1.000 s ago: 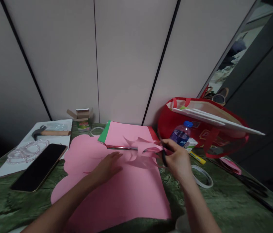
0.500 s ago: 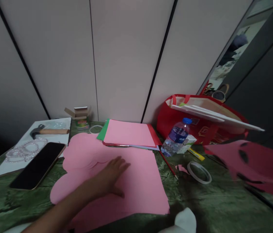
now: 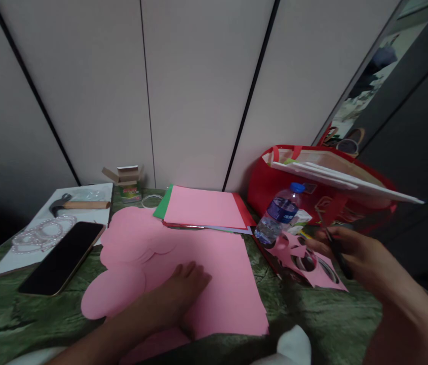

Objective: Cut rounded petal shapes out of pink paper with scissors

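My left hand point(image 3: 189, 291) rests palm down on a stack of pink paper point(image 3: 229, 284), its fingers slightly bent and apart from the thumb. Round pink cutouts point(image 3: 117, 291) overlap the stack's left side. Over the right of the table, my right hand point(image 3: 358, 253) is closed around scissors point(image 3: 338, 251) with dark handles, their thin metal tip pointing up and left; fingers partly hide them. Just left of that hand, a pink paper scrap with cut holes point(image 3: 322, 274) lies over a tape roll, which shows through the holes.
A water bottle point(image 3: 279, 215) leans near a red bag point(image 3: 259, 175) holding white boards. Colored sheets point(image 3: 204, 208) lie at the back beside an open small box point(image 3: 129, 187). To the left are a phone point(image 3: 62, 258), a hammer point(image 3: 84, 205) and bead strings point(image 3: 42, 235).
The holed pink scrap has moved left from the right edge and down onto the tape roll. My right hand has come into view holding scissors. My left hand has shifted slightly, fingers more bent.
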{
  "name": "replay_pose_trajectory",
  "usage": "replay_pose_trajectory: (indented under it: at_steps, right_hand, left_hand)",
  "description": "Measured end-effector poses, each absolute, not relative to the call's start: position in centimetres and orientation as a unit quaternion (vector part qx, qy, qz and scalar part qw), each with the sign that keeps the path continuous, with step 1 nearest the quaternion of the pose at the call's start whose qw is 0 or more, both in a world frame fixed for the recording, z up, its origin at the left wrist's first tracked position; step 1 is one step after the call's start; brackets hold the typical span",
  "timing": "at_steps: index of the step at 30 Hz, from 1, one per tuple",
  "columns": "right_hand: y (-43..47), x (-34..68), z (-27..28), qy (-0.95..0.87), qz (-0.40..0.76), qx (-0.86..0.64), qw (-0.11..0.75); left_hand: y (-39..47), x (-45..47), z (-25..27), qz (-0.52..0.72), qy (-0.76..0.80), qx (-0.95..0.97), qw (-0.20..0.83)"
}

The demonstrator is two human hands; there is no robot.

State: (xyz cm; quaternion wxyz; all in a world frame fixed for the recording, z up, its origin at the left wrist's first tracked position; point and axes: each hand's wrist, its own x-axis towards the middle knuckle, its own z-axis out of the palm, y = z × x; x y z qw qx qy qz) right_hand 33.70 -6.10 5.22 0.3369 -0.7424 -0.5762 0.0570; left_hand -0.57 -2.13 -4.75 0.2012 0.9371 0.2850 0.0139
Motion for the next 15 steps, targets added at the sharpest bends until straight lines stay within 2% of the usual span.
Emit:
replay_pose_trajectory:
  at_steps: [3, 5, 10, 15]
  right_hand:
    - [-5.5, 29.2, 5.2, -0.548, 0.384, -0.576, 0.469]
    - [-3.9, 26.9, 3.7, -0.473, 0.532, -0.504, 0.490]
    - [0.0, 24.7, -1.2, -0.430, 0.567, -0.544, 0.445]
    - [0.4, 24.6, -2.7, -0.413, 0.552, -0.582, 0.432]
  left_hand:
    - [-2.1, -0.4, -4.8, 0.007, 0.299, 0.933, 0.198]
    - [-2.0, -0.4, -4.9, 0.008, 0.301, 0.933, 0.196]
    - [-1.8, -0.3, -4.5, 0.015, 0.303, 0.931, 0.201]
    - [-1.7, -0.1, -4.4, 0.000, 0.305, 0.929, 0.207]
